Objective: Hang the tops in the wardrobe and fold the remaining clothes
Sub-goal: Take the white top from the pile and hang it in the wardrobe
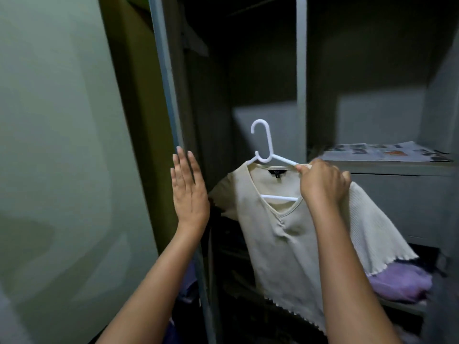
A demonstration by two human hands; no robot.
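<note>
The right hand (323, 182) curls its fingers (306, 170) round the white hanger (267, 150) bearing the cream top (280, 244) before the open wardrobe (301, 70); the left hand (190, 192) has straight fingers against the door edge (164, 58).

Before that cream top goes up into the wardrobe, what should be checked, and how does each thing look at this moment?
1. Cream top sits on the white hanger: ok.
2. Right hand grips hanger and shoulder: ok.
3. Hook free and upright: ok.
4. Left hand flat at the wardrobe door edge, door open: ok.
5. Rail to hang on: cannot tell, too dark.
6. Hem clear of the purple clothes: not ok, the sleeve drapes over them.
</note>
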